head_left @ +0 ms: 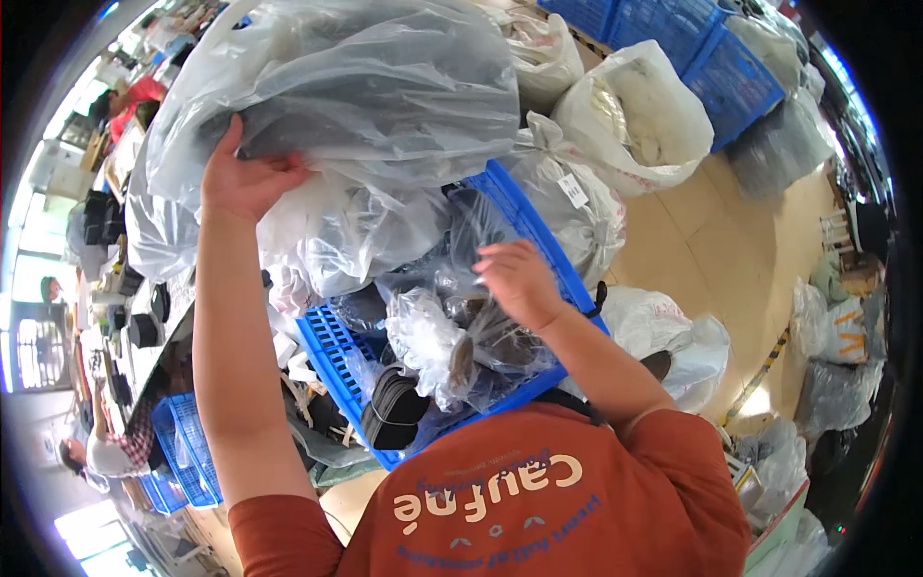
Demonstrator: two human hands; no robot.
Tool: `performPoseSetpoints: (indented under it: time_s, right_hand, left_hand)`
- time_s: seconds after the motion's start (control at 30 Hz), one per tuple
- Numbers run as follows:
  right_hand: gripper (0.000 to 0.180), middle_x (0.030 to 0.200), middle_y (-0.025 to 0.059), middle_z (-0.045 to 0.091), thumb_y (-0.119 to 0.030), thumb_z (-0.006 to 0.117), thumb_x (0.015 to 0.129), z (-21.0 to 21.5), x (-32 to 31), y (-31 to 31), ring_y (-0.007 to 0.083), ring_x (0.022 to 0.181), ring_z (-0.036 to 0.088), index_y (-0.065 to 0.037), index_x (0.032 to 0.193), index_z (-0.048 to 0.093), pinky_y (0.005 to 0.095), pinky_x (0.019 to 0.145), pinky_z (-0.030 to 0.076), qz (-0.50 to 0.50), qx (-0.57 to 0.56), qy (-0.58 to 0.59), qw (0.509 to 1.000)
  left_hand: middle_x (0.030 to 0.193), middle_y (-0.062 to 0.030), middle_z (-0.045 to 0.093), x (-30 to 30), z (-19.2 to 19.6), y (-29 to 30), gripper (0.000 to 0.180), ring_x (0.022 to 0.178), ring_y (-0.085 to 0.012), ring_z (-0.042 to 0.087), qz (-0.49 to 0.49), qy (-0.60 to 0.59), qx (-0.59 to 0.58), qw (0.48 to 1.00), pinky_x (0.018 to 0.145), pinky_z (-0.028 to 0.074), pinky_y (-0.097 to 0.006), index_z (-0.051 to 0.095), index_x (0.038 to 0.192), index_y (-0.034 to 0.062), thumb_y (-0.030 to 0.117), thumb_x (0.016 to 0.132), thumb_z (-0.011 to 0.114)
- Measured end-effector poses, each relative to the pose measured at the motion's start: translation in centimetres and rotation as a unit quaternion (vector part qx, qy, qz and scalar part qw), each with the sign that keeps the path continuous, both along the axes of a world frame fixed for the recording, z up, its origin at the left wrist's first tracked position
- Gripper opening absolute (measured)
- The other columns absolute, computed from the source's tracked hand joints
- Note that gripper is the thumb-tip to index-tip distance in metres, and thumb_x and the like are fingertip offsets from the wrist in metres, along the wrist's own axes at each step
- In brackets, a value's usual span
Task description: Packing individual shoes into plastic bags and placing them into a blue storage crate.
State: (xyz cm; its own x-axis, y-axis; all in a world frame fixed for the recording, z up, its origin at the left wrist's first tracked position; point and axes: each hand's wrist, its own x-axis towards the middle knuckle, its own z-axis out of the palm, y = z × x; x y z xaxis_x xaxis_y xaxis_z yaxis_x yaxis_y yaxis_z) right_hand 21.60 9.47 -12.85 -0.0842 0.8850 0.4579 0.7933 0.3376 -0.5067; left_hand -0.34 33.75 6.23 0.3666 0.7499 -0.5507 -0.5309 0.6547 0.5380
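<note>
Tan floor (692,231) and white sacks (630,174) surround a blue crate (548,238) heaped with plastic-wrapped goods. Beyond it, leftward, sits a big clear bag (385,106); the left hand (248,180) touches it, thumb and fingers spread apart. Above the crate, the right hand (524,286) bends its fingers close together at clear film (478,227); whether they pinch it, I cannot tell.

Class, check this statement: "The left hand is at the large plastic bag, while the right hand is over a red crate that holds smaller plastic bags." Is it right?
Not quite: the crate is blue, not red, as the head view shows. The left hand is at the large plastic bag, and the right hand is over the crate, which holds smaller plastic bags.
</note>
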Motion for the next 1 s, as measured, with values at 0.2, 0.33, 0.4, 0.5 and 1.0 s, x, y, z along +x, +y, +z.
performPoseSetpoints:
  time_s: [0.2, 0.33, 0.4, 0.5, 1.0]
  right_hand:
    - [0.035, 0.121, 0.0128, 0.052, -0.016, 0.049, 0.077, -2.4, -8.4, -3.8, 0.0338, 0.126, 0.032, -0.007, 0.111, 0.053, 0.0635, 0.098, 0.016, 0.092, -0.152, -0.177, 0.968]
    - [0.038, 0.091, 0.015, 0.061, -0.02, 0.046, 0.077, -2.1, -13.1, -5.0, 0.0411, 0.114, 0.042, 0.003, 0.106, 0.052, 0.0561, 0.093, 0.023, 0.138, -0.112, -0.151, 0.972]
    - [0.039, 0.092, 0.0157, 0.061, -0.02, 0.046, 0.078, -2.2, -14.4, -4.9, 0.0408, 0.113, 0.043, 0.004, 0.107, 0.053, 0.0552, 0.092, 0.023, 0.109, -0.078, -0.153, 0.979]
    - [0.046, 0.104, 0.0213, 0.058, -0.022, 0.044, 0.079, -2.5, -15.4, -4.6, 0.0413, 0.111, 0.043, 0.005, 0.116, 0.049, 0.058, 0.094, 0.021, 0.09, -0.088, -0.197, 0.972]
    - [0.024, 0.106, 0.0167, 0.051, -0.003, 0.053, 0.073, -7.2, 0.2, -8.4, 0.0367, 0.104, 0.046, -0.003, 0.097, 0.052, 0.0431, 0.087, 0.039, -0.185, -0.215, -0.077, 0.956]
  left_hand:
    - [0.114, -0.0231, 0.033, -1.5, -1.2, 1.4, 0.077, 0.103, -0.0325, 0.031, -0.083, -0.001, 0.042, 0.996, 0.09, 0.033, -0.041, 0.03, 0.121, -0.0059, 0.041, 0.073, 0.068]
    - [0.12, -0.0255, 0.031, -1.5, -1.0, 1.9, 0.078, 0.111, -0.035, 0.026, -0.077, -0.019, -0.015, 0.997, 0.086, 0.037, -0.038, 0.029, 0.121, -0.0061, 0.04, 0.072, 0.069]
    - [0.127, -0.0284, 0.024, -0.3, -0.4, 1.3, 0.082, 0.118, -0.0374, 0.02, -0.037, 0.0, -0.035, 0.999, 0.083, 0.039, -0.035, 0.026, 0.123, -0.0063, 0.039, 0.071, 0.07]
    - [0.133, -0.0285, 0.018, -0.1, -0.5, 1.5, 0.087, 0.12, -0.0382, 0.017, -0.068, 0.005, -0.011, 0.998, 0.083, 0.038, -0.034, 0.021, 0.126, -0.0057, 0.04, 0.071, 0.071]
    - [0.138, -0.0301, 0.006, -0.6, -0.4, 1.9, 0.091, 0.123, -0.0348, 0.015, -0.046, -0.005, -0.048, 0.998, 0.081, 0.039, -0.034, 0.016, 0.132, -0.0009, 0.037, 0.07, 0.071]
